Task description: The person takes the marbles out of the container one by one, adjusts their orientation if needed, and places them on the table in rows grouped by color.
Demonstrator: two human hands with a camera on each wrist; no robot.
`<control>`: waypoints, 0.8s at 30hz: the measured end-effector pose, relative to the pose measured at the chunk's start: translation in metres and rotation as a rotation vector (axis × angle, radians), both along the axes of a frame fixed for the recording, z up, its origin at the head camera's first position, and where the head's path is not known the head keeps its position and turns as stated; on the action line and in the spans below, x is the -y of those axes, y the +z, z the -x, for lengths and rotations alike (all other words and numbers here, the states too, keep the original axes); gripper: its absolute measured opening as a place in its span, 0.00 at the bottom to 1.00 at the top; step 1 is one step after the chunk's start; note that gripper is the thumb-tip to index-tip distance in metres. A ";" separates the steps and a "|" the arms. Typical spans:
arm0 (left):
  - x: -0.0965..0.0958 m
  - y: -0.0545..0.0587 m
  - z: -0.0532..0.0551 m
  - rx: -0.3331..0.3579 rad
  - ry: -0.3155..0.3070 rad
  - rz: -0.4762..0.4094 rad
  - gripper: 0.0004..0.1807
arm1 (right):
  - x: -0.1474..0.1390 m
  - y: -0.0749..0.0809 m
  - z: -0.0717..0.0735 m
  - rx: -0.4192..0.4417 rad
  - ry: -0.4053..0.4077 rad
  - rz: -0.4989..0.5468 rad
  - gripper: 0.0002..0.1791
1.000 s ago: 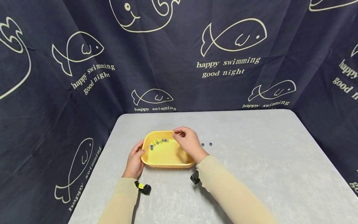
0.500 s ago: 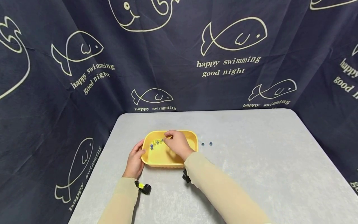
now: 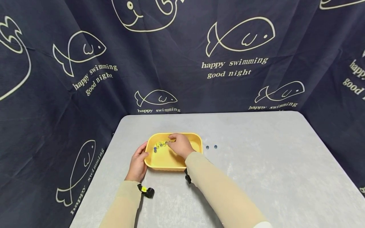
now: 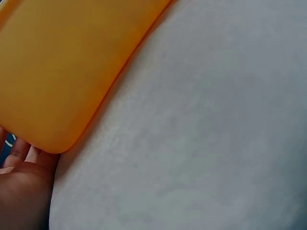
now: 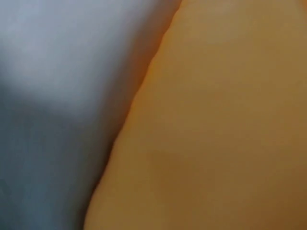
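A yellow plastic basin [image 3: 171,167] with rounded corners sits on the table. My left hand [image 3: 138,163] grips its left end, thumb over the rim and fingers against the outside; in the left wrist view part of the left hand [image 4: 29,179] shows under the basin's corner [image 4: 53,139]. My right hand [image 3: 181,145] reaches down inside the basin, its fingertips among several small glass marbles [image 3: 161,145], yellowish clear and blue. Whether the right hand pinches a marble I cannot tell. Only the basin's side [image 5: 216,120] fills most of the right wrist view; the right hand is hidden there.
Two dark blue marbles [image 3: 211,147] lie on the grey table [image 3: 271,164] just right of the basin. A dark blue curtain [image 3: 182,69] with white fish drawings hangs behind the table and along both sides.
My right hand has moved left and down, from over the basin's right part to the marbles inside, and has stayed almost still since half a second ago. The left hand keeps its hold.
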State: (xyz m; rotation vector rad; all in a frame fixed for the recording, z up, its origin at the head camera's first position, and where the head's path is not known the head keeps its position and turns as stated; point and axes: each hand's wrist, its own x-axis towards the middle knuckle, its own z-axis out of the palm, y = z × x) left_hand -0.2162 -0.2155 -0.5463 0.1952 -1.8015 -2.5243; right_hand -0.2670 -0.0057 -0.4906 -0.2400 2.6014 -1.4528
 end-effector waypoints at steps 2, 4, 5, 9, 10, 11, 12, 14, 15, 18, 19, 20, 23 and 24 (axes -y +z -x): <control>0.000 0.000 0.000 -0.002 0.001 -0.002 0.32 | -0.002 -0.002 0.001 -0.002 -0.003 0.001 0.18; 0.001 0.001 -0.001 -0.002 0.007 -0.008 0.32 | -0.003 -0.004 0.003 -0.006 -0.003 0.007 0.18; 0.001 0.000 -0.001 -0.001 0.007 -0.006 0.32 | -0.003 -0.005 0.004 -0.006 0.001 0.007 0.19; 0.002 0.000 -0.001 0.010 0.016 -0.006 0.32 | -0.003 -0.009 0.006 -0.005 0.037 -0.007 0.21; 0.002 0.000 -0.001 0.012 0.018 -0.006 0.32 | -0.003 -0.009 0.007 -0.005 0.050 -0.014 0.21; 0.002 0.000 -0.001 0.012 0.019 -0.006 0.32 | -0.002 -0.010 0.007 -0.009 0.062 -0.018 0.22; 0.002 0.000 -0.001 0.011 0.021 -0.005 0.32 | -0.002 -0.011 0.008 -0.015 0.073 -0.024 0.22; 0.002 0.000 0.000 0.008 0.024 -0.008 0.32 | -0.002 -0.013 0.009 -0.025 0.094 -0.038 0.23; 0.001 0.000 0.000 0.003 0.023 -0.009 0.32 | -0.002 -0.013 0.009 -0.031 0.102 -0.050 0.23; 0.000 0.001 0.000 0.001 0.021 -0.011 0.32 | -0.002 -0.015 0.010 -0.051 0.117 -0.096 0.23; 0.000 0.001 0.000 0.001 0.018 -0.013 0.32 | -0.002 -0.015 0.010 -0.051 0.120 -0.109 0.22; 0.000 0.001 0.001 0.001 0.014 -0.011 0.32 | -0.002 -0.015 0.011 -0.055 0.124 -0.126 0.22; 0.000 0.001 0.000 0.008 0.010 0.002 0.32 | -0.002 -0.015 0.011 -0.066 0.141 -0.167 0.21; 0.000 0.000 0.000 0.007 0.010 0.007 0.32 | -0.002 -0.015 0.011 -0.069 0.149 -0.177 0.21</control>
